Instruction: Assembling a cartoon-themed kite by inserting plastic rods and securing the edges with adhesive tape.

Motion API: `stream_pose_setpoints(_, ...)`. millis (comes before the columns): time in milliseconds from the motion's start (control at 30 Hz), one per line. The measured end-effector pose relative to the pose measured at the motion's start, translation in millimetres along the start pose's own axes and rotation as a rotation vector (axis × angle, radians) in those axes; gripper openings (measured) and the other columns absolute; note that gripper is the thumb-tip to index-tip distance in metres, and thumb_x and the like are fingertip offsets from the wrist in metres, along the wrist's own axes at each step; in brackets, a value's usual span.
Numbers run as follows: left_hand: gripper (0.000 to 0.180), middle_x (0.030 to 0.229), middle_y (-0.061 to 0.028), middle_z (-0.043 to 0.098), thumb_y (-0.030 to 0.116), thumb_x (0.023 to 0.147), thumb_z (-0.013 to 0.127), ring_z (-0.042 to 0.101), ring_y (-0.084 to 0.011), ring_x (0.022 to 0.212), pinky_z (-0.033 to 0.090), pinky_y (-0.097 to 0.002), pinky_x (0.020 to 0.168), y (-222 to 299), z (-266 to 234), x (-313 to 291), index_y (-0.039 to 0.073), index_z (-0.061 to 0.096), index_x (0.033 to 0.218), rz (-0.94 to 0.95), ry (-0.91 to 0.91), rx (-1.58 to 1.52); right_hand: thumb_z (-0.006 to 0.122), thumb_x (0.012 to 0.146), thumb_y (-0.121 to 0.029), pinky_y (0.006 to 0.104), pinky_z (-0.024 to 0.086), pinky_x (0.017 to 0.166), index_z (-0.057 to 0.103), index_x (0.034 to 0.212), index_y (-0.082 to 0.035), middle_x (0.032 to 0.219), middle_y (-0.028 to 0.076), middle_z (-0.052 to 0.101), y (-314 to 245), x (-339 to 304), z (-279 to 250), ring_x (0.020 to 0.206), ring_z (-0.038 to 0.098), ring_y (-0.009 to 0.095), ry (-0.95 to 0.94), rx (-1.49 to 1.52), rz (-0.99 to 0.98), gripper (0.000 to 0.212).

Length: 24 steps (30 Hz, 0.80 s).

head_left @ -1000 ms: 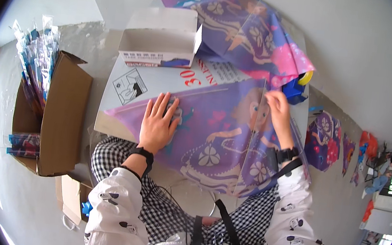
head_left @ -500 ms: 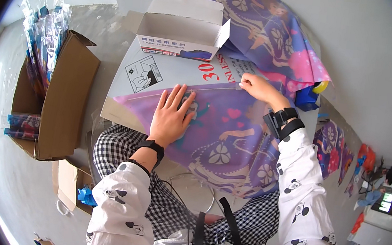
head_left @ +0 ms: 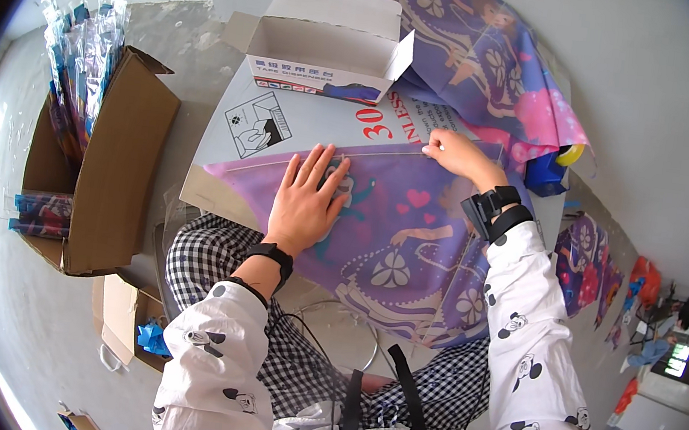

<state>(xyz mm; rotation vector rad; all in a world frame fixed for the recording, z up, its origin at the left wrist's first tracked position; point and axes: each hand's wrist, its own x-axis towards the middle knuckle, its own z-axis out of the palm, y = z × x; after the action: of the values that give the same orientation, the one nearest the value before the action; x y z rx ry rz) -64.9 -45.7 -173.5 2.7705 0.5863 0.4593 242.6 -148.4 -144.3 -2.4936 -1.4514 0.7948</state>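
A purple printed fabric sheet [head_left: 409, 249], shaped like a kite's sail, lies over the white board and hangs toward my lap. A thin pale strip or rod runs along its upper edge. My left hand [head_left: 307, 202] presses flat on its left part, fingers stretched out. At the sheet's upper edge, right of centre, my right hand [head_left: 457, 157] is closed in a pinch; what the fingertips hold is too small to make out. Beyond my right wrist sits a blue tape dispenser [head_left: 546, 174] with a yellow roll.
An open white carton [head_left: 320, 62] stands at the board's far side. Behind it, another purple printed sheet [head_left: 501, 62] drapes over the far right. At left, a brown cardboard box [head_left: 122, 170] holds several plastic-wrapped long packs [head_left: 85, 54]. A smaller box [head_left: 120, 308] sits below it.
The view has shifted slightly. My right hand stays pinched at the sheet's upper edge with little movement, and my left hand remains flat in the same place.
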Motion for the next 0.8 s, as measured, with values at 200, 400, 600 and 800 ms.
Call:
stream_pose_setpoints(200,0.052,0.152,-0.0123,0.040,0.034,0.096,0.053,0.034,-0.0280,0.142,0.025,-0.0484,0.117,0,0,0,0.018,0.045,0.145,0.000,-0.001,0.004,0.066,0.089,-0.029,0.0421,0.047,0.068,0.060,0.084,-0.003,0.081,0.015,0.066,-11,-2,0,0.077,0.062,0.033,0.029,-0.128,0.014,0.027)
stream_pose_setpoints(400,0.054,0.153,-0.0118,0.038,0.029,0.095,0.056,0.032,-0.0284,0.143,0.024,-0.0478,0.118,-1,-1,-1,0.018,0.044,0.146,-0.002,-0.016,-0.005,0.067,0.090,-0.034,0.0449,0.050,0.076,0.068,0.093,-0.002,0.093,0.017,0.069,-32,-4,-14,0.090,0.066,0.036,-0.061,-0.235,0.124,0.032)
stream_pose_setpoints(600,0.054,0.154,-0.0111,0.037,0.029,0.095,0.055,0.031,-0.0279,0.144,0.023,-0.0473,0.118,1,1,1,0.018,0.043,0.146,0.001,-0.017,-0.008,0.067,0.090,-0.036,0.0439,0.052,0.080,0.071,0.095,-0.003,0.097,0.017,0.071,-46,-8,-15,0.099,0.067,0.035,-0.029,-0.442,0.155,0.034)
stream_pose_setpoints(800,0.054,0.154,-0.0106,0.036,0.028,0.095,0.055,0.031,-0.0274,0.144,0.023,-0.0470,0.118,-1,3,-1,0.019,0.042,0.147,-0.004,-0.017,0.004,0.069,0.087,-0.043,0.0433,0.052,0.081,0.070,0.096,-0.002,0.098,0.019,0.070,-41,-13,-11,0.098,0.067,0.034,0.034,-0.474,0.116,0.043)
